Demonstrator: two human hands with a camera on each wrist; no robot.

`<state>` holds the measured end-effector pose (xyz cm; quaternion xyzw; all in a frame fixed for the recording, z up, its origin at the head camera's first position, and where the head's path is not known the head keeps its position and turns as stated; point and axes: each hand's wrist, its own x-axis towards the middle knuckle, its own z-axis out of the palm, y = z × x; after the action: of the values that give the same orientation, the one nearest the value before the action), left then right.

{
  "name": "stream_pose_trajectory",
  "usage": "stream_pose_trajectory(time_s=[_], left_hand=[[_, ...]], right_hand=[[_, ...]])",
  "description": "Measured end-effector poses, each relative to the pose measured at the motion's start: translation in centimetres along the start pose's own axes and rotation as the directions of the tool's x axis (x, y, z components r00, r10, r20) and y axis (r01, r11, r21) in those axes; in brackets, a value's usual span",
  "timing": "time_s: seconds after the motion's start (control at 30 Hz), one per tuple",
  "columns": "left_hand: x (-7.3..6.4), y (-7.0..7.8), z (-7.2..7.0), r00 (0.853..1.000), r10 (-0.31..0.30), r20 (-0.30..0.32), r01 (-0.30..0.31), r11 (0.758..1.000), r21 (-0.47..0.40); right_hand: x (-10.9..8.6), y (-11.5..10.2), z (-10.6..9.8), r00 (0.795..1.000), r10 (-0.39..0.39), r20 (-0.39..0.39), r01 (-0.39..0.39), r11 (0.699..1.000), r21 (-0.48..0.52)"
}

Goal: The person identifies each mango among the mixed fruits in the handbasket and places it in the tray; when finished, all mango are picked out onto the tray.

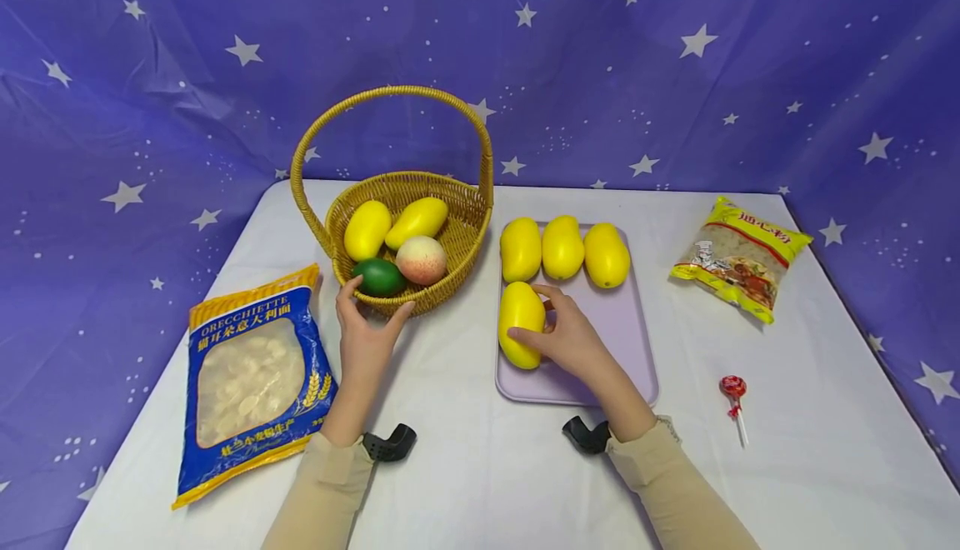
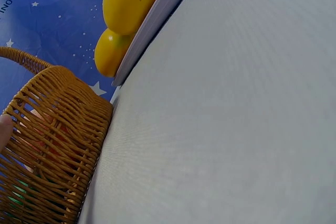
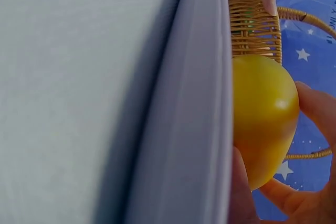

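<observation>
My right hand grips a yellow mango at the left side of the lilac tray, thumb and fingers around it. In the right wrist view the same mango sits between the fingers. Three more mangoes, the middle one among them, lie in a row at the tray's far end. My left hand is at the near rim of the wicker basket, fingers spread beside a green oval fruit. A peach and two mangoes also lie in the basket.
A blue bag of orecchiette pasta lies at the left. On the right are a yellow pasta bag and a red lollipop. The basket's tall handle arches upward. A purple starred cloth hangs behind the white table.
</observation>
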<state>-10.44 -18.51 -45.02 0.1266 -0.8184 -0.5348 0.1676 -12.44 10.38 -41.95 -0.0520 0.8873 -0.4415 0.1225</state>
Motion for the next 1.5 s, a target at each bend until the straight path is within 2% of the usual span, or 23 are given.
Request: stream_pose_trajectory(time_s=[0.13, 0.23, 0.4, 0.53, 0.67, 0.83, 0.97, 1.17, 1.33, 1.5], left_hand=[[0.0, 0.0, 0.0, 1.000, 0.002, -0.001, -0.002, 1.000, 0.004], [0.0, 0.0, 0.1, 1.000, 0.000, 0.003, 0.000, 1.000, 0.000], [0.0, 0.0, 0.1, 1.000, -0.007, 0.010, 0.007, 1.000, 0.003], [0.1, 0.0, -0.1, 1.000, -0.009, 0.002, 0.009, 1.000, 0.011], [0.1, 0.0, -0.2, 1.000, -0.006, -0.005, 0.006, 1.000, 0.010], [0.1, -0.2, 0.1, 1.000, 0.003, -0.004, -0.003, 1.000, -0.002], [0.1, -0.3, 0.2, 1.000, 0.008, -0.008, -0.008, 1.000, -0.001], [0.2, -0.2, 0.2, 1.000, 0.008, -0.003, -0.007, 1.000, 0.004], [0.2, -0.2, 0.2, 1.000, -0.002, -0.001, 0.002, 1.000, 0.010], [0.1, -0.1, 0.1, 1.000, -0.021, 0.002, 0.021, 1.000, 0.014]], right_hand=[[-0.2, -0.1, 0.0, 1.000, 0.001, 0.007, -0.001, 1.000, -0.009], [-0.4, -0.2, -0.2, 1.000, -0.015, 0.009, 0.015, 0.998, -0.056], [-0.4, -0.6, -1.2, 0.997, -0.047, -0.063, 0.039, 0.992, -0.120], [0.4, -1.7, -2.2, 0.988, -0.092, -0.125, 0.084, 0.994, -0.063], [1.8, -3.8, -2.8, 0.980, -0.139, -0.142, 0.139, 0.990, -0.010], [3.7, -6.3, -2.8, 0.984, -0.152, -0.092, 0.155, 0.987, 0.033], [5.2, -8.1, -2.1, 0.981, -0.187, -0.049, 0.190, 0.978, 0.080], [8.1, -10.6, -0.5, 0.962, -0.271, -0.038, 0.273, 0.961, 0.055], [10.8, -12.2, 0.8, 0.969, -0.245, -0.031, 0.245, 0.969, 0.027], [13.4, -12.7, 2.0, 0.988, -0.151, -0.009, 0.151, 0.988, 0.018]])
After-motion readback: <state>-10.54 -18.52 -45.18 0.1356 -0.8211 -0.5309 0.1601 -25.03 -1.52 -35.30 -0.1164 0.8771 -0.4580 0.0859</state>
